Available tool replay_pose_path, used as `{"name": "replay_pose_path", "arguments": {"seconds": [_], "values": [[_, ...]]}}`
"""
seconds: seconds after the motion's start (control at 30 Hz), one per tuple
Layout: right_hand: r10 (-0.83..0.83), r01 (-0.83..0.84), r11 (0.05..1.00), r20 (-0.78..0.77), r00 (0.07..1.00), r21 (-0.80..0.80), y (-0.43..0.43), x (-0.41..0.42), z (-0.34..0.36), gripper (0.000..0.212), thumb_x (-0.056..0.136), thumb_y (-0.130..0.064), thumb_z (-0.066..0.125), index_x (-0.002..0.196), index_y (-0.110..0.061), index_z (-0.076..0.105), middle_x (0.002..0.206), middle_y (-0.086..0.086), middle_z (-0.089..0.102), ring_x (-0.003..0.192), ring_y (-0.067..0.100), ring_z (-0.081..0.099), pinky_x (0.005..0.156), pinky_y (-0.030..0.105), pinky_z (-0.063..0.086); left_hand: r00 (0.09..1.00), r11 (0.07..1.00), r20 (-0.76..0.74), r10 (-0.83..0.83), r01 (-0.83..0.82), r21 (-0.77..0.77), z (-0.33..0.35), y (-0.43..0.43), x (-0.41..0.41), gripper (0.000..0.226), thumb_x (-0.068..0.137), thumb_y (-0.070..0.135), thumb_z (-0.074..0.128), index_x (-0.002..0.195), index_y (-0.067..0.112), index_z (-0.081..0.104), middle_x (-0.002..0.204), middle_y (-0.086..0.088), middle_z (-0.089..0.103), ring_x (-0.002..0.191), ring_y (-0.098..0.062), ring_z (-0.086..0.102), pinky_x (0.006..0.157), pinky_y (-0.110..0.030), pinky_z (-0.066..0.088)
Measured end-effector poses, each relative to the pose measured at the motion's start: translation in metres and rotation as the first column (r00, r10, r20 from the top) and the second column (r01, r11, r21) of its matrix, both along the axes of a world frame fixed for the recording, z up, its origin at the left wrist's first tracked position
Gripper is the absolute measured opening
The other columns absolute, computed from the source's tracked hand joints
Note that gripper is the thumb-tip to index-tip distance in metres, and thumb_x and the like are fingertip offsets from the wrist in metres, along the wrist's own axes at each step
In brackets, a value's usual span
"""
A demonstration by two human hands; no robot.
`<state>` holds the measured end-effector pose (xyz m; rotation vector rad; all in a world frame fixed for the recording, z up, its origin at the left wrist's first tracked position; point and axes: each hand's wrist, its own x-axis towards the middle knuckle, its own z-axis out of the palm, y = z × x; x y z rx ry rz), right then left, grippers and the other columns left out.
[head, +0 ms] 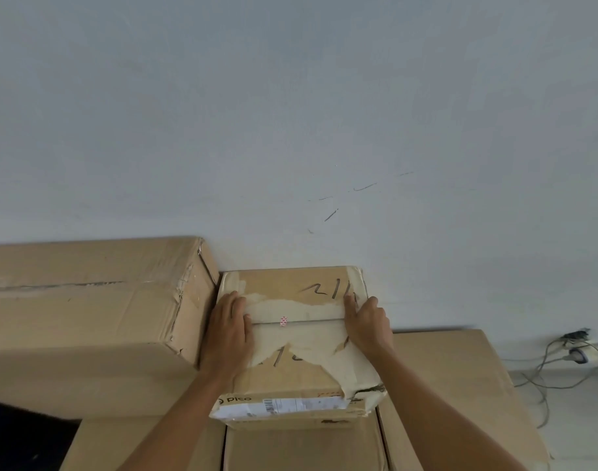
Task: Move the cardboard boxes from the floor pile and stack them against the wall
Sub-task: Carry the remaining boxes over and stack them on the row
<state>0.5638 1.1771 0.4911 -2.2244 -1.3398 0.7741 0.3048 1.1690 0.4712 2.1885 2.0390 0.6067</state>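
Box [291, 294]: on lower box [301, 450], at wall [291, 130], touching big box [87, 300].
Left hand [228, 334]: flat on top, fingers straight.
Right hand [367, 326]: likewise.
Risk: crushed front corner may sag, tilting the stack.

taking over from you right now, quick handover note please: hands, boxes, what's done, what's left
Left hand: flat on top of the small box, left side.
Right hand: flat on its right side. Neither grips.
Small box: sits on the lower boxes, back edge by the wall, beside the large box.
Done: this box looks placed.
Left: let go and fetch more; the floor pile is out of view.
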Motion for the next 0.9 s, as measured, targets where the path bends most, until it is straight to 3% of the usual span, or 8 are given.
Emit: {"name": "replay_pose_path", "arguments": {"seconds": [0.37, 0.5, 0.63, 0.73, 0.8, 0.87, 0.9], "values": [[-0.007, 0.007, 1.0, 0.036, 0.999, 0.004, 0.0, -0.001, 0.0, 0.058, 0.094, -0.062, 0.032, 0.104, -0.006, 0.045, 0.106, 0.017, 0.061, 0.099, 0.037, 0.058, 0.079, 0.041, 0.047, 0.997, 1.0, 0.077, 0.017, -0.018, 0.005, 0.001, -0.001, 0.001, 0.053, 0.093, 0.031, 0.026, 0.12, -0.001, 0.058, 0.129, -0.015, 0.055, 0.125, -0.03, 0.049, 0.108, -0.042, 0.04], [0.007, -0.006, 1.0, 0.043, 0.999, -0.003, -0.001, -0.002, -0.001, 0.055, 0.095, -0.062, 0.029, 0.1, -0.009, 0.041, 0.103, 0.015, 0.062, 0.095, 0.035, 0.06, 0.072, 0.038, 0.045, 0.994, 1.0, 0.106, 0.023, -0.022, -0.004, 0.0, -0.002, 0.001, 0.052, 0.092, 0.031, 0.027, 0.119, 0.0, 0.059, 0.129, -0.014, 0.056, 0.125, -0.029, 0.049, 0.108, -0.041, 0.039], [0.013, -0.015, 0.999, 0.055, 0.998, 0.044, -0.002, -0.001, -0.004, 0.049, 0.096, -0.059, 0.028, 0.104, -0.012, 0.037, 0.104, 0.014, 0.062, 0.093, 0.035, 0.06, 0.07, 0.039, 0.046, 0.996, 0.994, 0.069, -0.05, 0.043, 0.102, 0.006, -0.009, 0.002, 0.035, 0.093, 0.027, 0.032, 0.094, 0.011, 0.063, 0.101, -0.001, 0.063, 0.099, -0.021, 0.058, 0.092, -0.028, 0.04], [0.024, -0.029, 0.987, 0.031, 0.999, 0.156, -0.003, -0.001, -0.007, 0.049, 0.097, -0.052, 0.033, 0.125, -0.011, 0.034, 0.123, 0.013, 0.054, 0.106, 0.034, 0.056, 0.07, 0.038, 0.043, 1.0, 0.994, -0.006, -0.004, 0.005, 0.107, 0.009, -0.01, 0.004, 0.028, 0.092, 0.029, 0.032, 0.085, 0.02, 0.058, 0.089, 0.007, 0.06, 0.087, -0.017, 0.056, 0.082, -0.031, 0.036], [0.053, -0.06, 0.981, 0.04, 0.998, 0.186, -0.005, 0.0, -0.006, 0.048, 0.098, -0.044, 0.039, 0.132, -0.01, 0.031, 0.139, 0.012, 0.042, 0.122, 0.032, 0.045, 0.076, 0.041, 0.045, 1.0, 0.995, -0.022, 0.004, -0.001, 0.101, 0.006, -0.009, 0.004, 0.028, 0.094, 0.029, 0.033, 0.085, 0.019, 0.058, 0.088, 0.006, 0.06, 0.085, -0.017, 0.056, 0.078, -0.033, 0.041], [0.104, -0.124, 0.973, 0.108, 0.989, 0.192, -0.008, 0.001, -0.005, 0.048, 0.096, -0.035, 0.043, 0.135, -0.009, 0.031, 0.153, 0.014, 0.024, 0.138, 0.031, 0.029, 0.094, 0.048, 0.043, 0.999, 0.996, -0.033, -0.002, 0.005, 0.09, 0.01, -0.012, 0.005, 0.03, 0.096, 0.029, 0.035, 0.087, 0.016, 0.06, 0.088, 0.004, 0.062, 0.083, -0.018, 0.058, 0.074, -0.035, 0.049], [0.14, -0.172, 0.965, 0.167, 0.976, 0.199, -0.009, 0.001, -0.005, 0.048, 0.095, -0.032, 0.044, 0.136, -0.01, 0.031, 0.157, 0.013, 0.017, 0.142, 0.03, 0.021, 0.105, 0.051, 0.035, 0.999, 0.997, -0.045, 0.005, -0.002, 0.08, 0.013, -0.014, 0.006, 0.031, 0.096, 0.029, 0.035, 0.088, 0.015, 0.062, 0.089, 0.003, 0.064, 0.083, -0.018, 0.06, 0.072, -0.035, 0.05]]}}
